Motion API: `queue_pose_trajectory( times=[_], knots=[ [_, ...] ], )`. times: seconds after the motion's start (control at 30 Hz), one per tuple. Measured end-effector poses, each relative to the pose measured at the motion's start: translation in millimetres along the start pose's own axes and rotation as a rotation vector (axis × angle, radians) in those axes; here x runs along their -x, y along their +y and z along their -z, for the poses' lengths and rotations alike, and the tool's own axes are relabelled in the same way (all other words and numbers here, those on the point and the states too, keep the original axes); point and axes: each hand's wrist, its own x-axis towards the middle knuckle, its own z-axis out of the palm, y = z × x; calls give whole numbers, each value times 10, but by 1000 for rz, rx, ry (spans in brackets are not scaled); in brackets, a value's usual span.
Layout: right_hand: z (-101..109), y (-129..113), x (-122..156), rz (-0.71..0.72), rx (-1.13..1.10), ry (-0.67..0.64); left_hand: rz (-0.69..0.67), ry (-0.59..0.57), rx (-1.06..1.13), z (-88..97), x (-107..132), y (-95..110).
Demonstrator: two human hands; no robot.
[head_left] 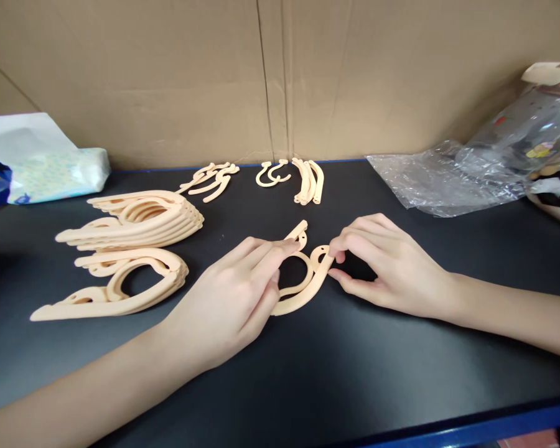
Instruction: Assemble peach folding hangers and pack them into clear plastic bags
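A beige plastic folding clothes hanger (303, 295), its arms folded up around the curved hook, lies between my hands on the black table. My left hand (242, 292) covers its left part, the fingers closed over the arm and hook; the fingertips hide the joint there. On the other side, my right hand (382, 267) pinches the end of the right arm between thumb and fingers. Left of my hands lie two stacks of folded hangers, a farther stack (168, 233) and a nearer stack (154, 298).
Along the back lie loose hanger arms (212, 180), two hooks (273, 177) and more arms (308, 180). A tissue pack (58, 174) sits at the left. Clear plastic bag (438, 177) and a transparent bottle (536, 130) occupy the right. Cardboard (191, 81) walls off the back.
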Motion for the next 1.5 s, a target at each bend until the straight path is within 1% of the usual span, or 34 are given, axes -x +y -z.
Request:
queue_pose_trajectory(
  times=[0.07,0.23,0.5,0.6,0.8,0.93,1.0,1.03,1.1,1.2,1.27,1.43,1.5],
  knots=[
    [3,-2,1,-15,2,6,20,-3,10,1,9,-18],
    [-6,12,17,-42,29,14,75,95,37,-37,26,-39],
    [-9,33,31,-84,33,28,26,136,-124,-30,27,24],
    [0,27,30,-81,33,24,-29,143,-211,-27,25,30],
    [17,22,28,-61,-2,9,-171,113,-344,-16,-1,28],
    [22,24,29,-33,-21,-4,-291,85,-459,24,-5,61],
    [23,25,30,-17,-30,-13,-338,69,-483,41,4,80],
    [22,27,31,-13,-37,-16,-341,61,-476,47,8,87],
    [21,31,30,-10,-53,-21,-305,36,-411,54,12,91],
    [16,39,25,-10,-78,-31,-224,-1,-233,55,1,78],
    [15,43,22,-5,-97,-42,-194,-8,-139,48,-8,65],
    [23,47,26,73,-161,-81,-129,8,-62,5,4,39],
    [29,51,31,117,-196,-102,-105,-6,-40,-13,15,32]
  ],
)
